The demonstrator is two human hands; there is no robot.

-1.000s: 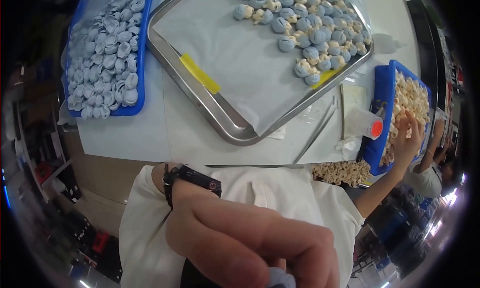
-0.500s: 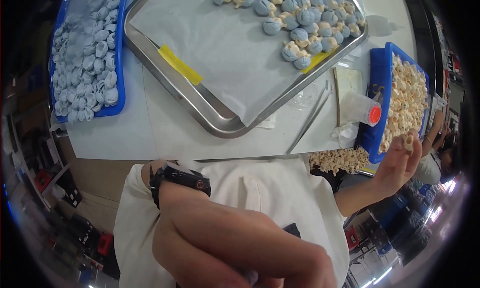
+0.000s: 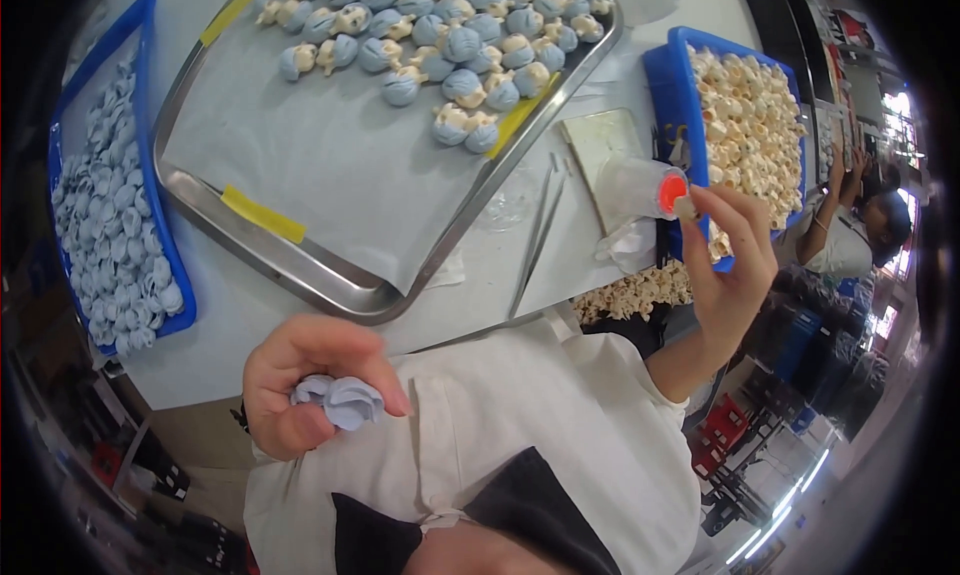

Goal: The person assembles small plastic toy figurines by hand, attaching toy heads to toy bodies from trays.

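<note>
Low in front of my white top, my left hand [image 3: 290,360] curls around a few pale blue hollow pieces [image 3: 350,400], shell-shaped and thin-walled. My right hand [image 3: 735,265] is raised at the right, pinching a small cream piece [image 3: 685,208] between thumb and fingertips. That piece overlaps the orange-red end of a translucent jar [image 3: 630,185]; whether they touch I cannot tell. Behind the fingers stands a blue bin [image 3: 687,100] full of cream hollow pieces. A metal tray [image 3: 350,300] lined with white sheet carries many cream pieces with blue caps, like small doll heads.
Another blue bin [image 3: 168,245] at the left holds many blue shells. Tweezers [image 3: 540,240] lie beside the tray, near a pale flat block [image 3: 600,140]. Loose cream pieces [image 3: 635,293] sit below the table edge. Another person [image 3: 850,230] is at the far right.
My left hand has come up from close to the camera, showing the blue pieces in it. My right hand has moved towards the jar with the cream piece. The view has shifted and turned.
</note>
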